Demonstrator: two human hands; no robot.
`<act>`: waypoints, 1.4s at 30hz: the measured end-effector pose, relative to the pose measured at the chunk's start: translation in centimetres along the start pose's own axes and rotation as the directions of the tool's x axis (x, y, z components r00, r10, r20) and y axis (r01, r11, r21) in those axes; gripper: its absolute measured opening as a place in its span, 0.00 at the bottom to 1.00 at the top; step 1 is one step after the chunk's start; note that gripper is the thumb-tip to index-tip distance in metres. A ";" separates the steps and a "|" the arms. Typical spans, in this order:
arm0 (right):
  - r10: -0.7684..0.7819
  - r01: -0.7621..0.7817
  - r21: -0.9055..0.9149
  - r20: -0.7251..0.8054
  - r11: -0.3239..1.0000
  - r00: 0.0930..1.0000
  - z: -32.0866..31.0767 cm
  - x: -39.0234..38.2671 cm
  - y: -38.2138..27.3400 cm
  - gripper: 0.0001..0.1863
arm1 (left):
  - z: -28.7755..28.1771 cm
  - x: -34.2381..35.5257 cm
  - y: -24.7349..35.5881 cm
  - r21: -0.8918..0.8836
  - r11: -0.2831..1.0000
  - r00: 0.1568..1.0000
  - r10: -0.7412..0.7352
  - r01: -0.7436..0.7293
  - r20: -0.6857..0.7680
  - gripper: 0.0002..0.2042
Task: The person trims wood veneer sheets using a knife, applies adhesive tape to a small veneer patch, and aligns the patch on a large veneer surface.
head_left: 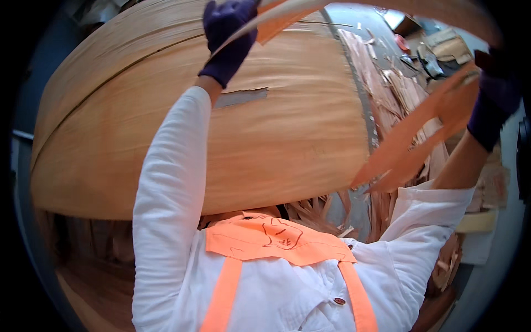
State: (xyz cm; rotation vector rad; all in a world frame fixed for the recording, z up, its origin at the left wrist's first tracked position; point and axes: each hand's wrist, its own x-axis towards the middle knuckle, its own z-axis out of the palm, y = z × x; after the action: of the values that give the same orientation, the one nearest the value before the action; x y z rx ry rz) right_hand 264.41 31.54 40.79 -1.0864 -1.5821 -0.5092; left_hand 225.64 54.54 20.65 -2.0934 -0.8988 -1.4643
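Note:
A thin, pale wood veneer strip [448, 15] arches across the top of the view between my two purple-gloved hands. My left hand [229, 41], raised over the far part of a broad veneer sheet [276, 149], is closed on one end of the strip. Far out to the right, my right hand [495, 97] is closed around the other end, its fingers partly lost in the dark rim. Beside that hand hangs a torn, orange-brown veneer piece [412, 133] with ragged, split ends. The broad sheet has a grey rectangular gap [241, 97] near my left wrist and a long dark split farther left.
Veneer scraps [381, 83] litter the grey surface along the sheet's right edge. More shreds [315, 216] hang or lie below its near right corner. Assorted items, including a tan bundle [447, 45], lie at the far right. My orange apron [276, 238] is close to the sheet's near edge.

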 end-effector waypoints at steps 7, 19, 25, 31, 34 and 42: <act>0.661 -0.529 0.705 0.114 0.472 0.741 15.3 -15.5 -4.1 0.18 | -9.3 -3.7 -10.7 0.362 0.929 0.997 0.070 -0.075 0.027 0.17; 0.836 -0.955 0.246 0.549 -0.167 -0.004 25.3 -33.4 -4.6 0.12 | -12.5 -22.2 -13.3 0.332 0.933 0.690 -0.148 -0.141 0.708 0.19; 0.837 -0.955 0.252 0.548 -0.157 0.007 25.5 -33.3 -5.0 0.12 | -21.3 -22.4 -20.8 0.266 0.961 0.468 -0.269 0.074 0.842 0.23; 0.886 -0.964 0.234 0.464 -0.123 0.000 25.7 -32.4 -5.8 0.12 | -20.9 -19.2 -25.5 0.328 0.903 0.606 -0.429 0.276 0.670 0.19; 0.913 -0.971 0.221 0.407 -0.086 0.012 25.6 -33.0 -5.2 0.12 | -13.4 -17.9 -15.6 0.027 0.974 0.740 -0.188 0.225 0.646 0.19; 0.886 -0.971 0.221 0.462 -0.086 0.026 25.1 -34.2 -3.9 0.14 | -4.2 -23.3 -6.7 0.064 0.993 0.590 -0.109 0.096 0.800 0.22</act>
State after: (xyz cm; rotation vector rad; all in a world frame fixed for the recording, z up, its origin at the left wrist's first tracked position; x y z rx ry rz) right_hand 247.13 36.53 2.19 -1.5225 -0.5396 1.0338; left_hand 212.65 50.32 0.12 -2.7594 -1.3414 -0.4402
